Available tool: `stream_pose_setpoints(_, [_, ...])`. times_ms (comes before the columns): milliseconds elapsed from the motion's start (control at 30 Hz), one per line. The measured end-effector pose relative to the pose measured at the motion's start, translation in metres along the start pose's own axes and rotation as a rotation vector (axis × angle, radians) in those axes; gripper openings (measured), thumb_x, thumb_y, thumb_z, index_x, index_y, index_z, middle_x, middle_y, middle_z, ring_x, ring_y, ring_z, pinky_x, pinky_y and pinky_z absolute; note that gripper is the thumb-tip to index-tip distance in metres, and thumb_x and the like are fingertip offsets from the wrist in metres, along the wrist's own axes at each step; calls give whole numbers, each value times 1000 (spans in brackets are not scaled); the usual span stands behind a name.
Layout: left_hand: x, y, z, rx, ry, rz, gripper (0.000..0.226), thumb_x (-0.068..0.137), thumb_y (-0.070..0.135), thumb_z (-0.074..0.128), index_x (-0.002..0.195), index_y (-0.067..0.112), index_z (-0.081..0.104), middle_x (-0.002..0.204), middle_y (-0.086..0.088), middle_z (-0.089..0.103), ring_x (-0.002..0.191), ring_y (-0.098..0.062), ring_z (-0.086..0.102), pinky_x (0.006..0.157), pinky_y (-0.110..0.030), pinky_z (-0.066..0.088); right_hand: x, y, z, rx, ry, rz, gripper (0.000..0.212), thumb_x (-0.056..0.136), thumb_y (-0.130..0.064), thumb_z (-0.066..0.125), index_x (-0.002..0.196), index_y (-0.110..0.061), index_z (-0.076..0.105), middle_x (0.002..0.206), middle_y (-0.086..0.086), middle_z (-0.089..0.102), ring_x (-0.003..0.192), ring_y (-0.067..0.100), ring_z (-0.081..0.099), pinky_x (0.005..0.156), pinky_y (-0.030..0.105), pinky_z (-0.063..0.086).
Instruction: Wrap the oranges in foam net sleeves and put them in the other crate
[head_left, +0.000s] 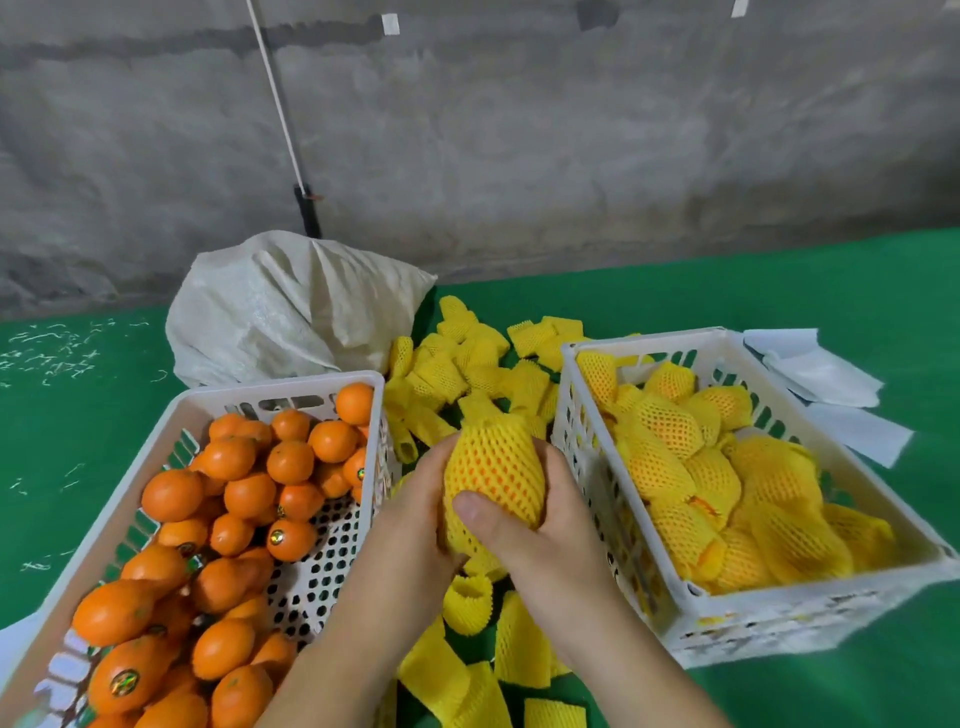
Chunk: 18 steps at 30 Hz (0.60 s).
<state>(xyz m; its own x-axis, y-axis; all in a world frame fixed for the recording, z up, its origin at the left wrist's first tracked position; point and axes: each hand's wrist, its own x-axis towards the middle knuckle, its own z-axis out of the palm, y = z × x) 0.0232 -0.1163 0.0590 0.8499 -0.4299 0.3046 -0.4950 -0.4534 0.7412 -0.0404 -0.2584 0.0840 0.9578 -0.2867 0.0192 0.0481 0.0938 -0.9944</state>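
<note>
Between the two crates I hold an orange wrapped in a yellow foam net sleeve (493, 462). My left hand (415, 514) cups its left side. My right hand (540, 525) grips the right side, thumb pressed across the sleeve's lower front. The white crate on the left (171, 431) is heaped with bare oranges (249, 493). The white crate on the right (571, 395) holds several sleeved oranges (717, 483). Loose empty sleeves (467, 364) lie on the green table between and behind the crates, with more near my forearms.
A whitish woven sack (291, 306) sits behind the left crate. White paper sheets (826, 384) lie beyond the right crate. A grey concrete wall stands behind the green table (779, 280), with a thin white cord (275, 98) slanting down it.
</note>
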Motion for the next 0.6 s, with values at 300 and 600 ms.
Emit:
stream_pose_setpoints(300, [11, -98, 7, 222, -107, -115, 30, 104, 22, 66, 133, 29, 60, 127, 18, 63, 118, -10, 51, 106, -41, 44, 143, 15, -120, -447, 436, -113, 86, 76, -51, 85, 146, -46, 34, 142, -6, 48, 128, 19, 53, 100, 41, 52])
stream_pose_setpoints(600, [15, -117, 14, 213, -23, -89, 23, 100, 38, 64, 121, 35, 70, 107, 26, 61, 108, 1, 47, 88, -28, 39, 227, 93, -176, -1613, 158, 371, 92, 96, -75, 34, 164, -24, -1, 172, 9, 5, 155, 35, 17, 120, 54, 29])
